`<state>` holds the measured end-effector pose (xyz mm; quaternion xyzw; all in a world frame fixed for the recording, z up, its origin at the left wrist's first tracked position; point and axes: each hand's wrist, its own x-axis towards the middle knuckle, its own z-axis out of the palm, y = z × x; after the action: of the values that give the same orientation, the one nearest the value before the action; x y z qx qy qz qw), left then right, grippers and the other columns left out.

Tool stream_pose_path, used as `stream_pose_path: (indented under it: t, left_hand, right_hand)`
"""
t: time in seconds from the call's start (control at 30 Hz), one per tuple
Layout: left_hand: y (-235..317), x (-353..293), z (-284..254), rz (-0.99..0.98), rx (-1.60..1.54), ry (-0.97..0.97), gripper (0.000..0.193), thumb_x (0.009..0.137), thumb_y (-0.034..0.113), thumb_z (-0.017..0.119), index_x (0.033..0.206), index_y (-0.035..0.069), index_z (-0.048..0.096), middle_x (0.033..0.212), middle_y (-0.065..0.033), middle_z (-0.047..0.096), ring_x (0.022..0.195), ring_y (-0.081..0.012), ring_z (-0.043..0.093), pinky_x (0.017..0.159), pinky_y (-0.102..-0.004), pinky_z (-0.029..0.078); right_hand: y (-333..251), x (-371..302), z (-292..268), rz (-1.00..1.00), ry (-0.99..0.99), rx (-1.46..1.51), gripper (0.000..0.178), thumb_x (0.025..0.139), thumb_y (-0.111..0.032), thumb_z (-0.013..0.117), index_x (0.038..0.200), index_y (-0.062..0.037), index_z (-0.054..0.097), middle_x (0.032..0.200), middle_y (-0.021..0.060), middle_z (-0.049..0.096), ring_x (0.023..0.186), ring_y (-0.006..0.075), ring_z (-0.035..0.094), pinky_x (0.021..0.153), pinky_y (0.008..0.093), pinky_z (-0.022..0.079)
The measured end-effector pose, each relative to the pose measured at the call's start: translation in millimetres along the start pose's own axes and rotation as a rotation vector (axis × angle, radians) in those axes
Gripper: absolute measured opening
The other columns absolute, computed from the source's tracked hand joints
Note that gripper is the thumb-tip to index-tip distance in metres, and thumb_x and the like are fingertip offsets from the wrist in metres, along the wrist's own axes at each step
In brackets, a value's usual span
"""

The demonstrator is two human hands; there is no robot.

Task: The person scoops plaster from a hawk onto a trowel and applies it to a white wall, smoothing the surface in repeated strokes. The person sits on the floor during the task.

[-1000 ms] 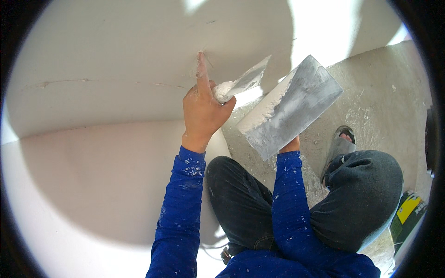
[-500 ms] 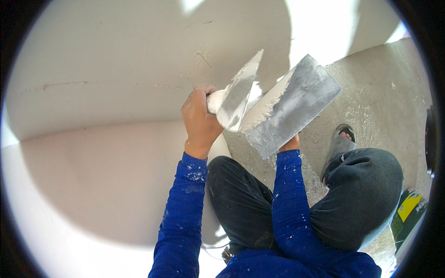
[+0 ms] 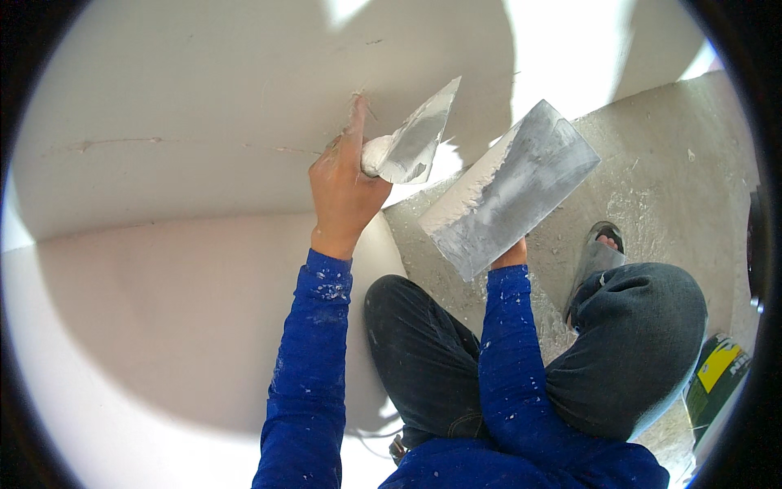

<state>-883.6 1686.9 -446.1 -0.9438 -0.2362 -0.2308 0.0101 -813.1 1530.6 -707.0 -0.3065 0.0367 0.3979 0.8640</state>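
Note:
My left hand [image 3: 349,183] is closed around the whitish, plaster-caked handle of a putty knife [image 3: 422,138]. Its index finger stretches out to a rough scratched mark on the pale wall [image 3: 204,90], seemingly touching it. The knife's metal blade points up and to the right, with some white filler on it. My right hand [image 3: 511,254] is mostly hidden beneath a rectangular steel trowel [image 3: 529,183], which it holds from below with its flat face up. A band of white filler [image 3: 468,191] lies along the trowel's left edge.
A thin rough line [image 3: 155,140] runs across the wall. Below the wall spreads a smooth pale surface [image 3: 179,318], left of my bent knees. Dusty concrete floor [image 3: 652,163] lies to the right, with my sandalled foot [image 3: 604,240]. A dark green and yellow container [image 3: 717,375] stands at the lower right.
My left hand has moved up and slightly left with the putty knife, its index finger now extended to the wall mark. The right hand and trowel have barely moved.

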Motion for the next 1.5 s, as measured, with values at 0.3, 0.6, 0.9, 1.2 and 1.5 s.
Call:
stream_pose_path:
  t: [0.3, 0.6, 0.9, 1.2, 1.5]
  left_hand:
    - [-2, -4, 5, -0.068, 0.006, -0.02, 0.067, 0.071, 0.023, 0.085, 0.13, 0.007, 0.058, 0.084, -0.012, 0.068, 0.075, -0.0288, 0.069, 0.066, -0.0367, 0.054]
    - [21, -82, -9, -0.243, -0.084, -0.015, 0.021, 0.083, 0.017, 0.077, 0.096, 0.004, 0.067, 0.087, -0.0146, 0.068, 0.079, -0.0311, 0.069, 0.07, -0.0392, 0.053]
    - [94, -249, -43, -1.312, -0.581, 0.082, 0.019, 0.086, 0.014, 0.078, 0.09, -0.001, 0.067, 0.082, -0.0045, 0.069, 0.069, -0.0136, 0.062, 0.064, -0.0314, 0.051]
    - [163, -291, -72, -1.462, -1.22, 0.112, 0.017, 0.088, 0.017, 0.076, 0.089, 0.003, 0.066, 0.069, -0.0033, 0.063, 0.057, -0.0131, 0.062, 0.054, -0.0294, 0.052]
    - [175, -286, -29, -1.494, -1.531, 0.108, 0.018, 0.088, 0.013, 0.072, 0.101, 0.002, 0.064, 0.081, -0.0032, 0.063, 0.067, -0.0143, 0.063, 0.061, -0.0306, 0.055]
  right_hand:
    - [3, -3, -2, -0.005, 0.002, -0.011, 0.04, 0.103, -0.031, 0.055, 0.132, -0.0047, 0.052, 0.12, 0.011, 0.064, 0.105, 0.0216, 0.065, 0.087, 0.0334, 0.055]
    - [4, -13, -7, -0.023, 0.0, -0.038, 0.04, 0.103, -0.031, 0.055, 0.132, -0.0047, 0.052, 0.12, 0.011, 0.063, 0.105, 0.0215, 0.065, 0.087, 0.0332, 0.055]
    - [-7, 6, 25, -0.54, -0.177, -0.692, 0.04, 0.103, -0.032, 0.055, 0.132, -0.0047, 0.052, 0.12, 0.0111, 0.063, 0.105, 0.0214, 0.065, 0.087, 0.0331, 0.055]
    - [-46, -14, 77, 0.018, 0.161, 0.151, 0.023, 0.103, -0.029, 0.047, 0.105, -0.0073, 0.054, 0.078, 0.0019, 0.053, 0.059, 0.0142, 0.05, 0.052, 0.0313, 0.044]
    - [-63, -20, 109, -0.027, 0.183, 0.018, 0.024, 0.104, -0.028, 0.044, 0.095, -0.0087, 0.054, 0.072, 0.0011, 0.05, 0.055, 0.0107, 0.044, 0.049, 0.0293, 0.04]
